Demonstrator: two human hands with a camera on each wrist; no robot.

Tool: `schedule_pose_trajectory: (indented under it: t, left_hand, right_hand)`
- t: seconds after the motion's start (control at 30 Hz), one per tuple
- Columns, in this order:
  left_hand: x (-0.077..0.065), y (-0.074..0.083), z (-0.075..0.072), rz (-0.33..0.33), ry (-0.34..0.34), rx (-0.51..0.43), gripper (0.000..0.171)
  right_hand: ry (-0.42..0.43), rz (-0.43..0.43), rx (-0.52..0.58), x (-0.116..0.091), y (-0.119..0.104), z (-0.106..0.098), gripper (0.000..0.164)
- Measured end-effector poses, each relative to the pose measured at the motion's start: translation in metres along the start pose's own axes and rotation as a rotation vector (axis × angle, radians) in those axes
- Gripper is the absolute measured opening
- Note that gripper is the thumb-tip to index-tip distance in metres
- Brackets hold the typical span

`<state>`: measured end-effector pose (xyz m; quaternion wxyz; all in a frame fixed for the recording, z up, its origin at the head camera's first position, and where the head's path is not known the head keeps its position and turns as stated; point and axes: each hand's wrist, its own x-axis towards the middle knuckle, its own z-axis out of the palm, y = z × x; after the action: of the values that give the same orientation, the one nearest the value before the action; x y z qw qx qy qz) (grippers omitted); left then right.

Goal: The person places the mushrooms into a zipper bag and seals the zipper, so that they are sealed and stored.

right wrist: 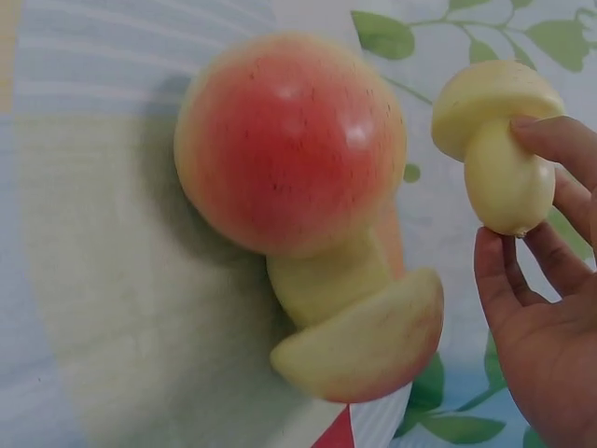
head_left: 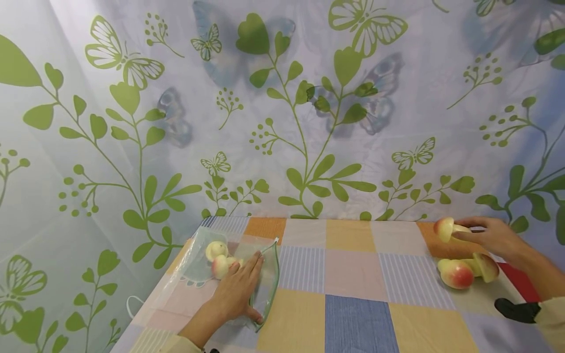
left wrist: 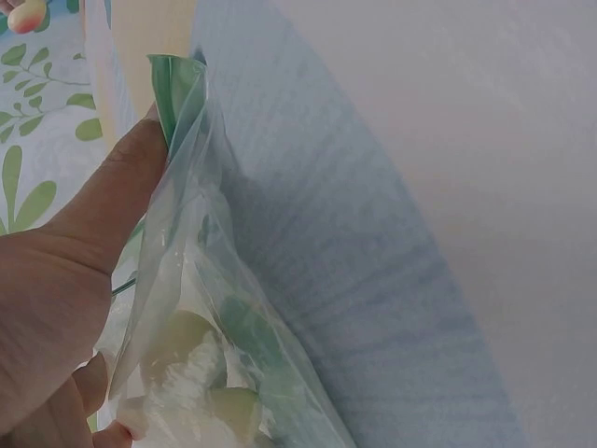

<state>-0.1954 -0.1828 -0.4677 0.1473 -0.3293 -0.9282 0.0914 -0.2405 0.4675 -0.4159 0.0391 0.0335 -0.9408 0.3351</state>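
Note:
My left hand (head_left: 236, 289) lies with spread fingers on a clear zip bag (head_left: 267, 245) at the left of the table. Inside the bag are model mushrooms (head_left: 217, 251), pale with some red. In the left wrist view, the thumb touches the bag's green zip edge (left wrist: 177, 93). Over at the right, my right hand (head_left: 499, 238) pinches a model mushroom (right wrist: 508, 187) by its pale stem, lifted off the table. Below it lie two more mushrooms, one with its red cap (right wrist: 289, 145) toward the right wrist camera and one on its side (right wrist: 364, 345).
A patchwork-patterned cloth (head_left: 353, 274) covers the table. Behind it hangs a curtain (head_left: 309, 122) printed with green leaves and butterflies. A black strap piece (head_left: 514, 311) shows by the right sleeve, and a white cord (head_left: 130, 304) hangs beside the table's left edge.

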Motion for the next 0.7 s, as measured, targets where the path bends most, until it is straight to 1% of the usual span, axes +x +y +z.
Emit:
schedule_pose_trajectory:
  t: [0.17, 0.37, 0.43, 0.57, 0.7]
  left_hand:
    - [0.000, 0.000, -0.001, 0.005, 0.013, -0.004, 0.150]
    - [0.000, 0.000, -0.001, 0.001, 0.003, -0.005, 0.150]
    - [0.000, 0.000, -0.001, 0.002, 0.002, -0.004, 0.150]
    - [-0.001, 0.000, -0.001, 0.005, 0.001, 0.000, 0.149]
    - [-0.001, 0.000, 0.000, 0.006, 0.005, -0.002, 0.149]
  right_hand:
    - [0.006, -0.014, 0.028, 0.000, -0.009, 0.006, 0.072]
    - [0.012, -0.048, 0.083, -0.001, -0.017, 0.016, 0.063]
    - [-0.002, -0.057, 0.094, 0.000, -0.019, 0.018, 0.061]
    - [-0.017, -0.073, 0.104, 0.000, -0.022, 0.024, 0.060]
    - [-0.004, -0.090, 0.116, -0.001, -0.027, 0.030, 0.060]
